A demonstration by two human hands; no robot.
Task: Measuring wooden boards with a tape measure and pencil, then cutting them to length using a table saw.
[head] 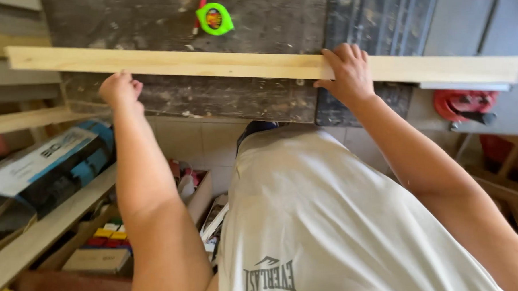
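A long pale wooden plank (pixel 239 65) lies across a dark, worn workbench (pixel 211 101), reaching from the far left to the far right. My left hand (pixel 119 88) grips its near edge left of the middle, fingers curled under. My right hand (pixel 348 70) clasps the plank right of the middle, fingers over its top face. A green tape measure (pixel 214 18) rests on the bench beyond the plank, next to a red pencil (pixel 199 7).
A red clamp (pixel 464 105) sits at the right under a grey machine table (pixel 472 17). Below the bench at left are wooden boards (pixel 38 236), a blue-and-grey package (pixel 47 164) and boxes of small items (pixel 107 242) on the tiled floor.
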